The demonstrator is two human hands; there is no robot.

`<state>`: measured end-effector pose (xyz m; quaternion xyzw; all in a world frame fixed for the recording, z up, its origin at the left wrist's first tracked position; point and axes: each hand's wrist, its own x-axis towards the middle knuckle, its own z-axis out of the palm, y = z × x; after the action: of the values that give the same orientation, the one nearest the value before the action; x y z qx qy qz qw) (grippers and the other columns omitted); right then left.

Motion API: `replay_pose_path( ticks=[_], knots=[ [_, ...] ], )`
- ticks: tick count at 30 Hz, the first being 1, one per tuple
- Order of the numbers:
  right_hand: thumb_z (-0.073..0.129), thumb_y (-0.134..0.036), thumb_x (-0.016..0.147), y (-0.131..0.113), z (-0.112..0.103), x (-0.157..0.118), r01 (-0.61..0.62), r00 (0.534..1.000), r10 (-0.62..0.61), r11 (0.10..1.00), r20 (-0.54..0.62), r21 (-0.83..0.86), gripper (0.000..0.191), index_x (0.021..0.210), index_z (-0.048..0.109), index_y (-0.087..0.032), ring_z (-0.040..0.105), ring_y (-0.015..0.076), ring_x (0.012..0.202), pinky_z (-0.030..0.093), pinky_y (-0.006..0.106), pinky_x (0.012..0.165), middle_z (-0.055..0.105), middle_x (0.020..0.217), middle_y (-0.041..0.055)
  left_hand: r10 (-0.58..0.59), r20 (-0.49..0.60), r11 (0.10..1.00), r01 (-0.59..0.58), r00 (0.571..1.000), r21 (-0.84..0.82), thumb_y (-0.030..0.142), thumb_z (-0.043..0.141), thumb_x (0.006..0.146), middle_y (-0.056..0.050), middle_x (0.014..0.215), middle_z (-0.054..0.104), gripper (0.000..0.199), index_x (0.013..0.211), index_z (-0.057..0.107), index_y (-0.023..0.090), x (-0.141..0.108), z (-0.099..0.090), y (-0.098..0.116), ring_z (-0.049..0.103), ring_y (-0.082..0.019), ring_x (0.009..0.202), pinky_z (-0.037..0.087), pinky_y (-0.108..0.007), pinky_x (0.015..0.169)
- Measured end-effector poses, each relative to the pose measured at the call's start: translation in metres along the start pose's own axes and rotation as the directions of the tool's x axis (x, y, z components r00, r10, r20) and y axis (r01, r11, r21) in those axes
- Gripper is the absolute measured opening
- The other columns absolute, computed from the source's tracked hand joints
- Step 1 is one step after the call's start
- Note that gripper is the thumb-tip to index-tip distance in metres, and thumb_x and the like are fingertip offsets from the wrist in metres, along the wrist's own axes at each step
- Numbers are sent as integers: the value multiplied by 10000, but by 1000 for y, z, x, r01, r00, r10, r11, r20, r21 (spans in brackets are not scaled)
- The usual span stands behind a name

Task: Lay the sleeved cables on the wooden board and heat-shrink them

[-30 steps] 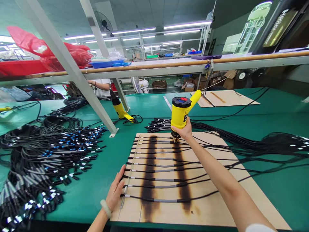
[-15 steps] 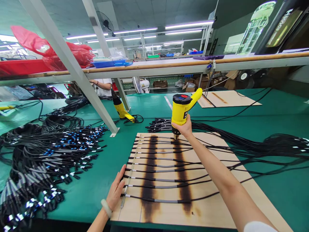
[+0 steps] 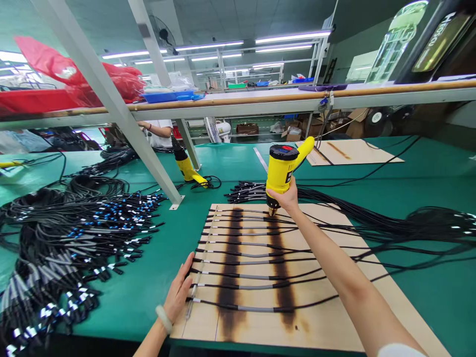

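the right hand (image 3: 284,195) is closed around a yellow heat gun (image 3: 278,171), nozzle down just above the cables (image 3: 256,286) on the scorched plywood board (image 3: 327,317), while the left hand (image 3: 177,287) lies open, fingers spread, at the board's lower left edge.

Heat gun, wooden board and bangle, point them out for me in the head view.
Yellow heat gun (image 3: 279,171), head view, on the upper body.
Wooden board (image 3: 197,322), head view, on a bare patch near the front edge.
Pale bangle (image 3: 164,319), head view, on the middle of the band.
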<state>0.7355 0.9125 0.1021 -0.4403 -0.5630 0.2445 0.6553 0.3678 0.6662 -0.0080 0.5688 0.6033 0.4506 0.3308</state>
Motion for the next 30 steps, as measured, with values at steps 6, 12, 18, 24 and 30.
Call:
replay_pose_path(
  ticks=[6,12,18,24,30],
  knots=[
    [865,-410,438,-1,-5,-11,-4,1000,4,1000,2,17,805,1108,474,-195,636,245,881,531,382,775,649,1006,69,15,9,1000,-15,1000,18,622,463,850,-31,1490,369,678,1417,410,255,0,0,-1,299,-258,1400,141,-436,1202],
    [854,-416,470,-14,-2,-25,-27,999,25,995,19,99,744,1075,473,-209,643,235,867,545,384,771,649,993,55,10,6,1000,-10,1000,9,632,470,840,-32,1488,375,693,1416,413,251,1,0,-2,308,-256,1397,138,-433,1202],
    [861,-381,463,-25,-3,-41,19,995,-28,996,100,88,718,1050,477,-226,645,212,817,552,355,736,651,948,26,13,8,1000,-13,1000,18,641,465,839,-42,1492,367,710,1421,408,238,1,1,1,306,-255,1398,134,-424,1203],
    [858,-380,467,-20,-14,-39,13,997,-18,998,79,57,719,1055,476,-222,643,220,837,548,368,755,639,961,36,8,-5,1000,-8,1000,11,637,488,828,-41,1482,382,703,1407,429,244,1,1,1,312,-262,1394,133,-433,1202],
    [859,-381,468,-13,-15,-37,-17,997,11,996,75,88,744,1073,454,-226,639,240,897,546,397,790,628,1007,49,6,-5,1000,-6,1000,9,642,490,823,-42,1484,380,711,1408,428,242,1,2,-2,318,-261,1392,135,-429,1203]
  ],
)
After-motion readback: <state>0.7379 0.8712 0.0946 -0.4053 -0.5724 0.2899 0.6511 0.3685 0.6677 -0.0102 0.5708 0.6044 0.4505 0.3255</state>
